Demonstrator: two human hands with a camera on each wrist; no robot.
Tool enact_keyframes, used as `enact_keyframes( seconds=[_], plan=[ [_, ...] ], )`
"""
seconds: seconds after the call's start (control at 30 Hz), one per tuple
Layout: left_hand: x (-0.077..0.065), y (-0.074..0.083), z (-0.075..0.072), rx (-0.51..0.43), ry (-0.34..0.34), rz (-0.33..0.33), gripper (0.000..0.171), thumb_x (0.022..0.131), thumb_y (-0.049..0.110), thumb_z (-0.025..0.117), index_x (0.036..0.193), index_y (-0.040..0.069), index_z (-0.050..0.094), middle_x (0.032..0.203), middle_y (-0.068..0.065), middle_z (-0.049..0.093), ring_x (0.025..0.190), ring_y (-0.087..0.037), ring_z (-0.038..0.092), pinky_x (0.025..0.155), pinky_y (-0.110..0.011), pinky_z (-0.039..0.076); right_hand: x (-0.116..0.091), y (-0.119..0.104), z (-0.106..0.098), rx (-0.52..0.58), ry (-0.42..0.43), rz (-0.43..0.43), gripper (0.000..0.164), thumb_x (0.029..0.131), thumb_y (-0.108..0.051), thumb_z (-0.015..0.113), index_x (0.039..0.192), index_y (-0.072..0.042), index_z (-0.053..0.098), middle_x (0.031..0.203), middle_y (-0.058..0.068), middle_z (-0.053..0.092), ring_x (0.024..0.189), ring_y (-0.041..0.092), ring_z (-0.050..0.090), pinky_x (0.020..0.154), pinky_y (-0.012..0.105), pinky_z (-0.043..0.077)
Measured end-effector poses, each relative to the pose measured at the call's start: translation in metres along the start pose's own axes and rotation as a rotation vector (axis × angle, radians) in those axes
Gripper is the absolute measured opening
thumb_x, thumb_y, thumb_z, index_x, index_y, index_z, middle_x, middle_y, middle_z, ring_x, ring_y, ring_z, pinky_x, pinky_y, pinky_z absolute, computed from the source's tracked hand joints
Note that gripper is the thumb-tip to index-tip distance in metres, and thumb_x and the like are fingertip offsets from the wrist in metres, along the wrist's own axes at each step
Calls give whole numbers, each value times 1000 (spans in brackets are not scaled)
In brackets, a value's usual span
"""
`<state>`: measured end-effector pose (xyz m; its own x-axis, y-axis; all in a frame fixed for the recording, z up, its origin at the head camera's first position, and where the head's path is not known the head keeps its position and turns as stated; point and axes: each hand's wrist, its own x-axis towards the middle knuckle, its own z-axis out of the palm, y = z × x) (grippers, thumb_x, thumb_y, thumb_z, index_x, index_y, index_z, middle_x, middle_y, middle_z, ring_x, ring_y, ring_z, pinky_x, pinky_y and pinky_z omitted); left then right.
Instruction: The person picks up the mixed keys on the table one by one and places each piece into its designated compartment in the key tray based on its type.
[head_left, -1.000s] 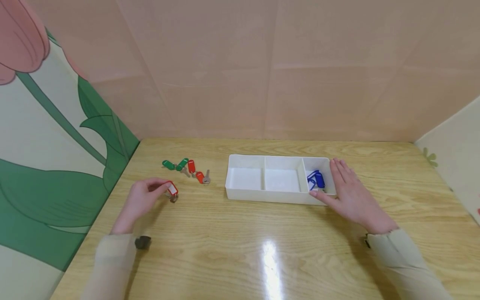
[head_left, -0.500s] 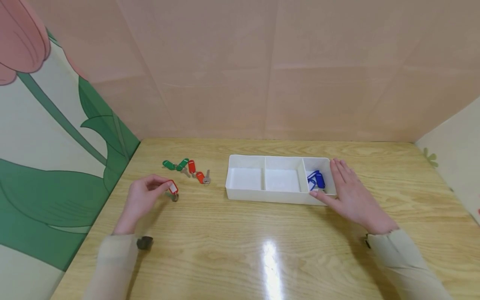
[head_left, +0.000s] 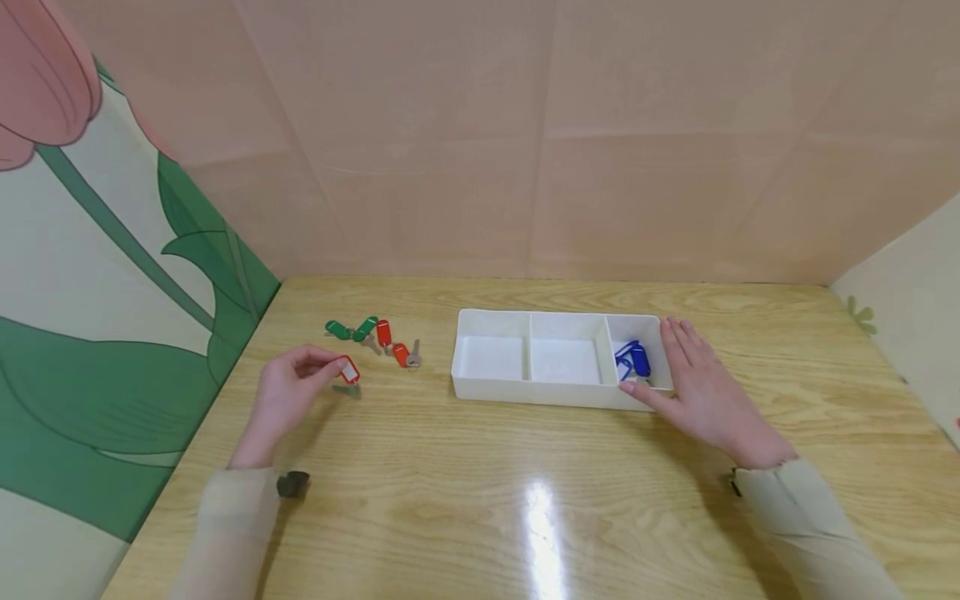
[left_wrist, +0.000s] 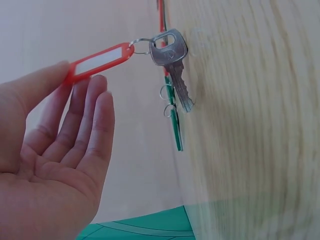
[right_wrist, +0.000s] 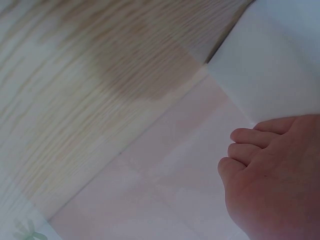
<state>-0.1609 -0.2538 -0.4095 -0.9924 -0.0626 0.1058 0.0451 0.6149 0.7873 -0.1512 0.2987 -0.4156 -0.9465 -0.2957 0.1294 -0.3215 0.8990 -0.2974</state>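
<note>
My left hand [head_left: 288, 396] pinches a red key tag [head_left: 350, 369] between thumb and fingers, above the table at the left. A ring on the tag's end carries a silver key [left_wrist: 168, 49], hanging point down in the left wrist view; the tag's white label faces that camera. My right hand [head_left: 708, 404] rests against the right end of a white three-compartment box [head_left: 540, 392], fingers straight along the end wall and thumb on the front rim. Blue key tags [head_left: 640, 361] lie in the right compartment; the middle and left compartments hold nothing.
Beyond my left hand, two green key tags [head_left: 365, 328] and two more red key tags [head_left: 401, 356] lie with their keys on the wooden table [head_left: 465, 483]. A pinkish wall covering [head_left: 540, 167] rises behind the table, and a painted panel [head_left: 112, 333] stands at the left.
My left hand has shifted slightly right and away from me with the red key tag, and the hanging key has swung a little. The right hand and the box keep their place.
</note>
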Motion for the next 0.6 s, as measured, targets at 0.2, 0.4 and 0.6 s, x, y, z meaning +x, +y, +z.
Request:
enact_keyframes(
  seconds=[0.2, 0.4, 0.6],
  plan=[
    [0, 5, 3, -16, 31, 49, 22, 98, 26, 72, 107, 6, 74, 103, -8, 73, 92, -22, 67, 75, -22, 54, 1, 1, 1, -5, 10, -7, 108, 96, -61, 60, 160, 5, 5, 165, 27, 6, 153, 35, -4, 122, 50, 2],
    [2, 7, 6, -39, 48, 73, 22, 98, 26, 73, 106, 6, 74, 101, -6, 73, 89, -19, 69, 74, -20, 55, 1, 3, 2, -2, 7, -8, 107, 96, -61, 60, 160, 5, 5, 166, 26, 5, 153, 34, -6, 122, 48, -1],
    [3, 13, 9, -78, 48, 102, 16, 97, 21, 74, 106, 7, 74, 102, -5, 73, 92, -19, 68, 75, -21, 56, 1, 3, 2, 1, 9, -10, 107, 96, -61, 60, 160, 4, 4, 166, 26, 4, 153, 36, -4, 122, 48, 0]
  ],
)
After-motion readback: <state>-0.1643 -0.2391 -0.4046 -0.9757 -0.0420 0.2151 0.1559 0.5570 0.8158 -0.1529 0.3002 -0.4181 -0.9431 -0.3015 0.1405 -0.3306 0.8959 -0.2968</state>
